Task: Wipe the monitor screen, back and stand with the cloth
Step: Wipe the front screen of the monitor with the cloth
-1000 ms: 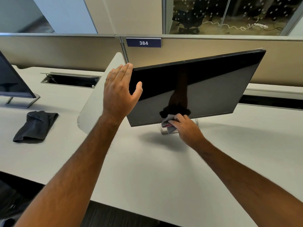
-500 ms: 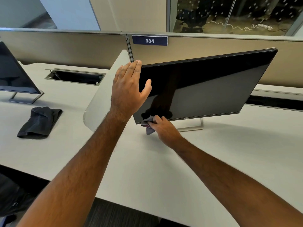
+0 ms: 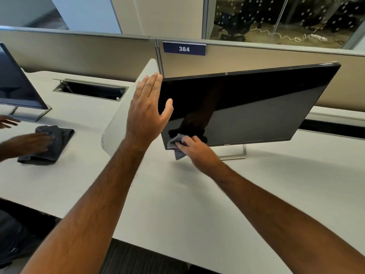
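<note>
Head view, monitor [image 3: 246,107]: stands on the worktop [image 3: 177,194] on its stand [image 3: 233,153], tilted, long axis running left to right.
Right hand [image 3: 194,150]: fingers closed on the cloth [image 3: 175,146], pressing it on the monitor's lower left corner; nearly all the screen lies to its right and above.
Left hand [image 3: 146,113]: open and flat, bracing the monitor's left edge, gripping nothing.
Likely next: wiping rightward along the monitor.

Bright, even light; wide-angle bending at edges; glossy reflections on monitor [image 3: 246,107].
</note>
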A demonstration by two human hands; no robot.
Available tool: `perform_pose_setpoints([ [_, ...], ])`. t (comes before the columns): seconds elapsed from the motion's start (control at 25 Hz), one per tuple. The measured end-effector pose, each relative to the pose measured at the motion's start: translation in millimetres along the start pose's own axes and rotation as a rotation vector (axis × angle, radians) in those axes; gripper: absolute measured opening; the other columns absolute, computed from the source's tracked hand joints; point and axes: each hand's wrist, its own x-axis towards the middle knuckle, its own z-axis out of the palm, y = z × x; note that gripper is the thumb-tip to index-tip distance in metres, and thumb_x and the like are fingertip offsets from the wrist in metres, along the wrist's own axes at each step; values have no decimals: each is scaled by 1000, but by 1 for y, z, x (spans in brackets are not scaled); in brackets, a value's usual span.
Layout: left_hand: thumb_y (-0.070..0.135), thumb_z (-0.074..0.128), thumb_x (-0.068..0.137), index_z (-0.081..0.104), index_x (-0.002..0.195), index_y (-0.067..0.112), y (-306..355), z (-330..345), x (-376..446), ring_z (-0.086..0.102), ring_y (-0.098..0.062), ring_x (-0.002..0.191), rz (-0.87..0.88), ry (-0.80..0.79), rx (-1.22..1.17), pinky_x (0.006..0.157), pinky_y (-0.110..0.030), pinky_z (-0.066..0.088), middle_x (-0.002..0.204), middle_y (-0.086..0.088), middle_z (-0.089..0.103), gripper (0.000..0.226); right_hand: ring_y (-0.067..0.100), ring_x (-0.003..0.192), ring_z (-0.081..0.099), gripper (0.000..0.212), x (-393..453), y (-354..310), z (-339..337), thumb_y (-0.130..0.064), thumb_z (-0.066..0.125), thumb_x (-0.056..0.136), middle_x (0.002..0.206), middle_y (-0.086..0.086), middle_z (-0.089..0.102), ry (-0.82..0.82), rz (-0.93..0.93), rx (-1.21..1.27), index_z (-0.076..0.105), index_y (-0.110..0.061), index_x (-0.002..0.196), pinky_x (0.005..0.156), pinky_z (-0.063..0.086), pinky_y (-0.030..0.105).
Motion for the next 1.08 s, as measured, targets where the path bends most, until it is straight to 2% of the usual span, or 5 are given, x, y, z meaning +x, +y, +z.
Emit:
perform_pose_setpoints([
  [0.16,41,47,105,40,156,5,-10,0,-3,36,-29,152,48,-4,-11,123,-50,33,161,-13,43,64,24,104,51,65,-7,0,15,-1,69,88,132,7,48,-129,9,0,47,-17,147,85,55,35],
  [0.48,43,48,103,43,154,4,-8,1,-1,40,-29,149,29,13,-31,125,-45,32,158,-14,47,65,22,100,48,67,18,-13,-20,8,59,87,131,7,47,120,-13,6,43,-11,149,73,54,31],
  [0.8,43,47,103,44,154,3,-13,-1,-2,41,-29,149,61,3,-24,126,-40,29,157,-14,48,64,27,103,52,62,7,-25,18,-2,67,89,130,10,50,-127,38,-21,48,-16,146,83,57,39],
  [0.96,45,45,103,44,155,5,-11,-1,-1,40,-28,149,49,0,-32,125,-37,26,157,-13,48,65,26,101,53,53,6,-28,3,-4,69,89,128,12,52,-50,84,-44,54,-10,140,78,55,35],
  [1.08,47,44,102,43,155,6,-9,-2,-1,40,-28,149,29,-5,-31,124,-37,26,158,-12,47,66,24,96,52,60,22,-39,1,1,66,87,126,11,52,-22,21,-47,50,-8,144,74,55,32],
])
